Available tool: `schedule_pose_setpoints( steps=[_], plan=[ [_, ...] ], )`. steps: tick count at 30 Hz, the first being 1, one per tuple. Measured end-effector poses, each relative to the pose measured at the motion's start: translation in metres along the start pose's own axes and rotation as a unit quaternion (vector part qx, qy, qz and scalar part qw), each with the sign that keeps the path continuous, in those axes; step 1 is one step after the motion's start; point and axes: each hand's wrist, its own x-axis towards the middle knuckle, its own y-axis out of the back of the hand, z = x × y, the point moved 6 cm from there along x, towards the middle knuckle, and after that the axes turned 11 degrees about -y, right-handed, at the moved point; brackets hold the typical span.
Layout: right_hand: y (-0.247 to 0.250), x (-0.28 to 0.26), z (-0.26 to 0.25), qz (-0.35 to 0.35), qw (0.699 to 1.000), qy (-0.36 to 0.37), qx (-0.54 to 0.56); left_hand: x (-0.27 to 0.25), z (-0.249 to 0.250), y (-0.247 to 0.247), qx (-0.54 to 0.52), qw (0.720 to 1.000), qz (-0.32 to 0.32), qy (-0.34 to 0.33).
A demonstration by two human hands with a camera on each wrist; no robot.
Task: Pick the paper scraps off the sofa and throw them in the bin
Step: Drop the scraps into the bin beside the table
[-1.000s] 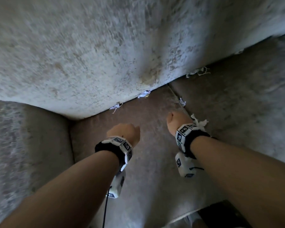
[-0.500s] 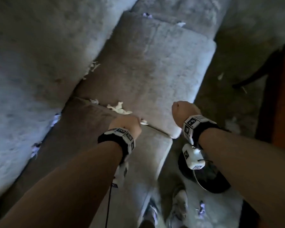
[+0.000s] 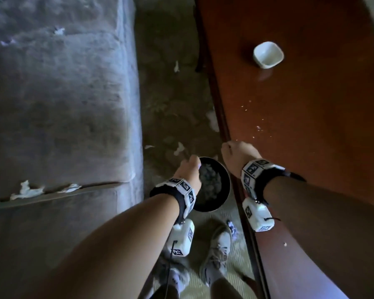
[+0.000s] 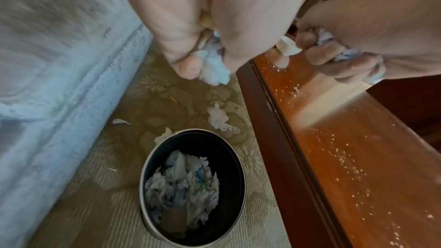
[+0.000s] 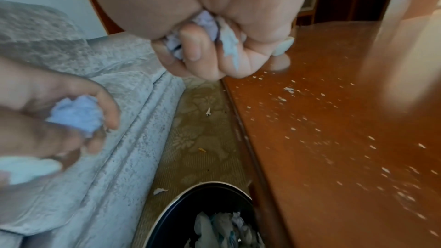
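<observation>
Clutching crumpled paper scraps (image 4: 212, 67), the left hand (image 3: 189, 172) is hovering over the black bin (image 4: 152, 159). The right hand (image 3: 238, 157) is gripping another wad (image 5: 205, 24), mostly hidden by its fingers, beside the wooden surface (image 3: 311, 126). More scraps are lying in the sofa (image 3: 63, 104) seam.

narrow carpet strip (image 4: 152, 191) between sofa (image 3: 63, 104) and table (image 3: 311, 126), open bin (image 4: 238, 191) below, half full

We see a grey-blue mottled sofa (image 3: 63, 108) and an olive carpet (image 4: 167, 90) with a woven flower pattern. The bin (image 4: 235, 176) is black inside with a pale rim, filled with white and pale-blue paper scraps (image 4: 183, 180). The counter (image 3: 311, 117) is glossy red-brown, flecked white, bearing a white cup (image 3: 267, 54).
</observation>
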Motion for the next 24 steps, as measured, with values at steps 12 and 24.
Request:
schedule_pose_setpoints(
  steps=[12, 24],
  plan=[
    [-0.021, 0.026, 0.071, 0.018, 0.996, -0.013, 0.086, 0.064, 0.002, -0.066, 0.005, 0.999, -0.031, -0.026],
    [-0.039, 0.044, 0.079, -0.005, 0.992, -0.033, 0.124, 0.084, -0.017, -0.084, 0.000, 0.997, -0.073, 0.002]
  ],
)
